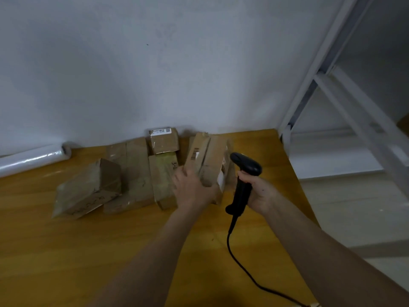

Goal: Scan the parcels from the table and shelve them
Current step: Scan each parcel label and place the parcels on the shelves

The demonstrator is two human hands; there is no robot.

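Several brown cardboard parcels lie on a wooden table [66, 251] against the wall. My left hand [192, 189] grips one parcel [210, 160] and holds it tilted on edge, its white label facing right. My right hand [259, 191] holds a black corded barcode scanner [243, 173] by its handle, its head close to the label side of that parcel. Behind stands a small box with a white label [163, 140]. A flat parcel with handwriting [163, 178] lies left of my hand, and a larger taped parcel [88, 187] lies further left.
A roll of clear plastic film [33, 158] lies along the wall at the left. A white metal shelf frame [345, 103] stands to the right, beyond the table's edge. The scanner cable [239, 262] trails over the table's near right corner.
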